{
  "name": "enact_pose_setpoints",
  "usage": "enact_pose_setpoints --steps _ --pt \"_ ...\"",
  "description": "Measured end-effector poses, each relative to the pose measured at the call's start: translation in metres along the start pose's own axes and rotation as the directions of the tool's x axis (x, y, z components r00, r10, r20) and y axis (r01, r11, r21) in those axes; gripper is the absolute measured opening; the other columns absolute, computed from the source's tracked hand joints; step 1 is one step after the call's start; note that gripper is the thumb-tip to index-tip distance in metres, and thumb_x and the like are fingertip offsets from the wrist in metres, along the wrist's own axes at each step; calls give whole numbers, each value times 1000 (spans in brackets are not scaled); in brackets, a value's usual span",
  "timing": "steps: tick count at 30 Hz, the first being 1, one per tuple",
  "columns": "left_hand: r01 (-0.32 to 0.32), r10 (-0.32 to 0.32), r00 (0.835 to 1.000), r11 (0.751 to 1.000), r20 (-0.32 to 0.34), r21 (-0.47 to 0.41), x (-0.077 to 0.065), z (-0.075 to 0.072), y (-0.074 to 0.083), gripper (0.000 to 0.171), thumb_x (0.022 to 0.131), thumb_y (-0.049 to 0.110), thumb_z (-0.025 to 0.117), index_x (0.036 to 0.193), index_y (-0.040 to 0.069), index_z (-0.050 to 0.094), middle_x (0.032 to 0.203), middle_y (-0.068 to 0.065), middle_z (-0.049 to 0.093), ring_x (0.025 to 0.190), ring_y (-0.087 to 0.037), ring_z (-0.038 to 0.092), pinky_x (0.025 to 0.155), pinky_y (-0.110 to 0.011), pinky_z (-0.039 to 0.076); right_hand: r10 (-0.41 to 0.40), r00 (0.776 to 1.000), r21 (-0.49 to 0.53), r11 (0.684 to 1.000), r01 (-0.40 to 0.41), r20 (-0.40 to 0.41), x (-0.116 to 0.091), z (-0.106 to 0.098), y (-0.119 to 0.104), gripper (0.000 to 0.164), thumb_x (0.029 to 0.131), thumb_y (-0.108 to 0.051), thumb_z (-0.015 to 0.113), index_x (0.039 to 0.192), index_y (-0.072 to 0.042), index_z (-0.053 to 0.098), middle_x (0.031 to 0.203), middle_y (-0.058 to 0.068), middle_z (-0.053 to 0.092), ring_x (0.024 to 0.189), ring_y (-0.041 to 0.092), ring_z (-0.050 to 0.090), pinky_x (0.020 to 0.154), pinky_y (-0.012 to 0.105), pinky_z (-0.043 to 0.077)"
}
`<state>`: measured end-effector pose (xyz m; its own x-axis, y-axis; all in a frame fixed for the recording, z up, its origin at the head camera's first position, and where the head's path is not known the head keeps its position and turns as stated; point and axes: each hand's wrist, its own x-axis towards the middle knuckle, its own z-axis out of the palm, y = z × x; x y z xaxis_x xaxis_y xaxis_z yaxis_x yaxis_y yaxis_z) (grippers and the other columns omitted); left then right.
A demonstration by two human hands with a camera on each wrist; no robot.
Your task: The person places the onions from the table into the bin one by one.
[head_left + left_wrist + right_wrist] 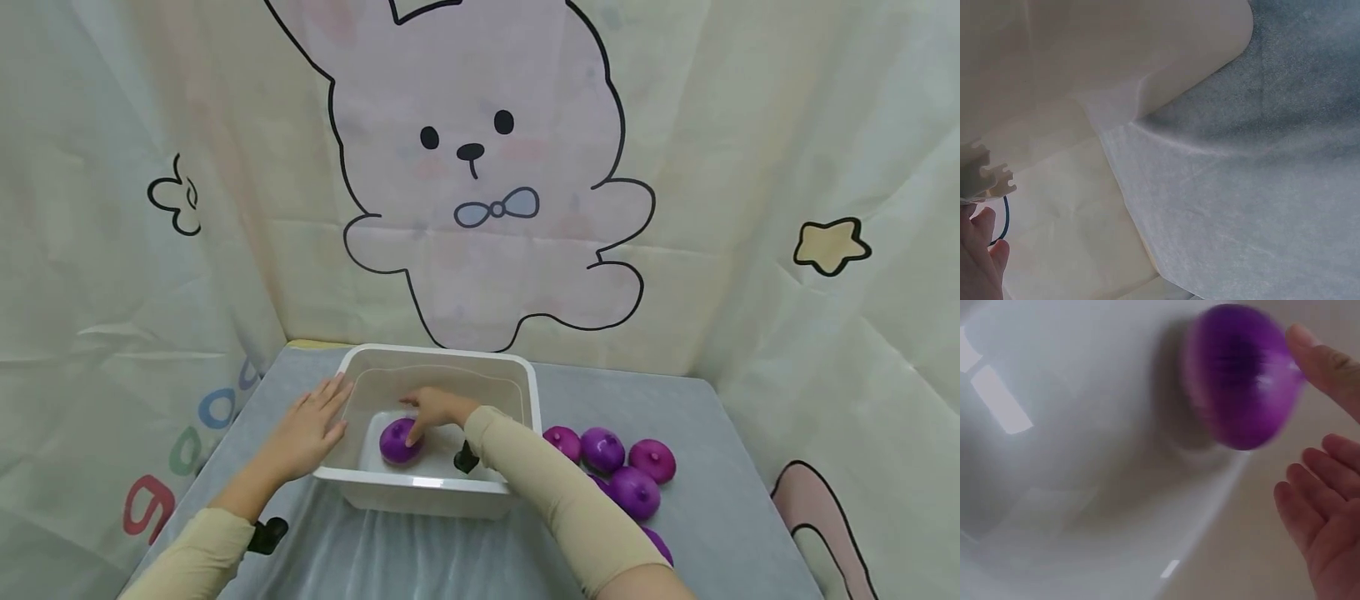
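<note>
A person's left hand (306,430), fingers extended, rests at the left rim of a white plastic bin (405,478) on a cloth-covered table (727,508). Inside, toward the bin's left, a glossy purple onion (396,443) sits on the floor. The right hand (437,408) reaches over it, thumb at the onion, fingers loose and ungripping. Farther right, more purple onions (635,493) lie clustered beside the bin.

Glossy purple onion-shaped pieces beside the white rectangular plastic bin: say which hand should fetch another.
Probably the right hand: the pieces lie on its side of the bin; the left hand is at the opposite side.
</note>
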<state>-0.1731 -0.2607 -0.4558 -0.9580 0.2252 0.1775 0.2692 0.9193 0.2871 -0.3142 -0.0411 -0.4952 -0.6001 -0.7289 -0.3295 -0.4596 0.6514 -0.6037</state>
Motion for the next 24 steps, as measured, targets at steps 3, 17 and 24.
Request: enact_pose_setpoints --steps 3,17,24 --pt "7 -7 1000 1000 9 -1 1 -1 0 58 99 22 53 150 -1 39 159 -25 32 145 -48 31 116 -66 25 -36 999 42 998 37 -22 -12 -15 -4 82 76 -20 86 146 -4 48 150 11 52 140 25 49 116 32 39" --pt "-1 2 999 1000 35 -29 -4 0 -3 60 98 22 56 150 -2 39 159 -27 31 145 -51 30 115 -67 24 -59 961 413 895 171 -271 -127 -74 7 69 78 -11 84 140 -3 55 143 14 59 135 27 55 114 37 42" --pt "-17 18 999 1000 45 -21 3 -2 -2 60 99 22 54 150 -3 38 158 -28 31 144 -51 29 115 -67 23 31 934 480 863 155 -357 -192 -78 34 70 78 -11 84 140 -1 53 143 16 57 139 31 50 116 46 38"
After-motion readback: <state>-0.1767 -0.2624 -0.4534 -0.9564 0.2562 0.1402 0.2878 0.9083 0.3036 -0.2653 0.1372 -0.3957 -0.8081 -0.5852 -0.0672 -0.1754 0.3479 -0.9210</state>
